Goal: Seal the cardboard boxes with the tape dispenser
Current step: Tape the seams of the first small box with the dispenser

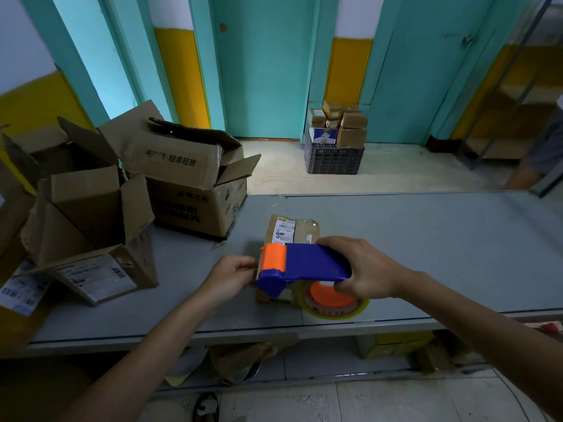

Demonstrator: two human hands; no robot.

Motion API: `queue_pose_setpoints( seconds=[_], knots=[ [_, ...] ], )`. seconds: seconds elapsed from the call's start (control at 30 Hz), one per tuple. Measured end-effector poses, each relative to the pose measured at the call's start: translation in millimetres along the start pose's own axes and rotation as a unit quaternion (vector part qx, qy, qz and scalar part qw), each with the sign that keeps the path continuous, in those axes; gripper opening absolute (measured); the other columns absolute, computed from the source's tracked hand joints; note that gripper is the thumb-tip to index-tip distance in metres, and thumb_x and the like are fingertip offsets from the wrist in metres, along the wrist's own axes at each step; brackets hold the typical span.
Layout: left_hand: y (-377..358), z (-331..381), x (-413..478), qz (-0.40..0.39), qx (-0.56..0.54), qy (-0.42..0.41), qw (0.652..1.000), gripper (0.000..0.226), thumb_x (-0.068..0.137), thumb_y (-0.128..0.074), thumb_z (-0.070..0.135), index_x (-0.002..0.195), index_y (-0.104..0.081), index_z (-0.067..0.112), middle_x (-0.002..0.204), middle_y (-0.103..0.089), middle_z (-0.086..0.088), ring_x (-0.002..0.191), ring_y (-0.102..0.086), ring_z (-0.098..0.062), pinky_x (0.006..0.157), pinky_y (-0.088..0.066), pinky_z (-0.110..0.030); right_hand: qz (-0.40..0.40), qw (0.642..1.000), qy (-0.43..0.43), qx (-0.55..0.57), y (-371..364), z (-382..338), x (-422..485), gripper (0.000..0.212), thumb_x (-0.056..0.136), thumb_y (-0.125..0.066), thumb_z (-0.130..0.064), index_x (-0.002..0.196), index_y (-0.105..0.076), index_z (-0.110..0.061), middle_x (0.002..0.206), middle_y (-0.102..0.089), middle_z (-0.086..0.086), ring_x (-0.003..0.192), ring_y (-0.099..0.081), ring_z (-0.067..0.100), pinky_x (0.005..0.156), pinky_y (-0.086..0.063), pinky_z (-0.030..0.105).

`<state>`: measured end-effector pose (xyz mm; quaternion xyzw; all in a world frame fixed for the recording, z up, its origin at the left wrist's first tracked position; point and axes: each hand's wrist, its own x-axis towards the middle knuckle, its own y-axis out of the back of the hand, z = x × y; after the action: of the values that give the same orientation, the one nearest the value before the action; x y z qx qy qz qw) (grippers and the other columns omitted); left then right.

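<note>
Tape-starting step: right hand gripping tape dispenser above small cardboard box on counter; left hand pinching at cutter end. Next, probably: tape pressed onto box, drawn across seam.

Open boxes crowd the table's left end, while its right side lies bare beyond the small parcel.

"轻拿轻放" on open cardboard box
</note>
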<state>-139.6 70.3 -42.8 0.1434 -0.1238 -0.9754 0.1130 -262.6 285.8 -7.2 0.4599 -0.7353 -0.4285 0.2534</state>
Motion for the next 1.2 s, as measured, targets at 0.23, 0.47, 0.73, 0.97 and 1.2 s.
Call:
queue_pose_setpoints(
  seconds=[0.23,0.47,0.73,0.97,1.2],
  knots=[
    [-7.5,0.6,17.4,0.088,-0.012,0.022,0.996,0.026,0.093,-0.051,0.010,0.074,-0.066,0.019,0.070,-0.065,0.001,0.071,-0.057,-0.012,0.066,-0.041,-0.024,0.016,0.998,0.029,-0.046,8.3,6.6,17.6,0.085,0.064,-0.063,-0.057,0.133,-0.036,-0.017,0.128,-0.051,-0.001,0.101,-0.046,0.003,0.077,-0.039,0.006],
    [-10.2,1.7,7.7,0.094,-0.106,0.037,0.989,0.026,0.095,-0.049,0.013,0.078,-0.069,0.016,0.064,-0.066,0.006,0.064,-0.056,-0.007,0.060,-0.040,-0.020,0.024,0.993,0.080,-0.080,15.3,9.4,7.1,0.085,0.071,-0.063,-0.056,0.141,-0.022,-0.033,0.124,-0.049,-0.001,0.097,-0.048,0.005,0.073,-0.039,0.005],
    [-2.9,10.4,6.5,0.125,-0.066,-0.042,0.989,0.015,0.085,-0.064,0.013,0.074,-0.071,0.018,0.063,-0.069,0.004,0.061,-0.063,-0.004,0.065,-0.050,-0.020,0.040,0.965,0.135,-0.221,32.6,27.2,-18.2,0.084,0.074,-0.062,-0.051,0.145,-0.025,-0.029,0.100,-0.051,0.005,0.072,-0.041,0.007,0.061,-0.029,0.004],
    [14.3,-2.9,10.9,0.179,-0.028,-0.039,0.983,0.012,0.081,-0.070,0.017,0.069,-0.070,0.019,0.057,-0.068,0.002,0.052,-0.059,-0.005,0.061,-0.050,-0.018,0.032,0.963,0.107,-0.244,43.1,46.0,-29.0,0.080,0.078,-0.046,-0.068,0.145,-0.023,-0.031,0.097,-0.051,0.004,0.070,-0.044,0.009,0.058,-0.036,0.011],
    [22.0,-11.5,20.8,0.197,0.001,-0.024,0.980,0.008,0.082,-0.068,0.018,0.076,-0.070,0.022,0.055,-0.067,0.009,0.050,-0.059,0.000,0.055,-0.046,-0.008,0.017,0.963,0.081,-0.255,45.8,66.3,-36.5,0.079,0.078,-0.043,-0.072,0.145,-0.019,-0.038,0.096,-0.052,0.005,0.069,-0.051,0.018,0.056,-0.047,0.020]
  ],
)
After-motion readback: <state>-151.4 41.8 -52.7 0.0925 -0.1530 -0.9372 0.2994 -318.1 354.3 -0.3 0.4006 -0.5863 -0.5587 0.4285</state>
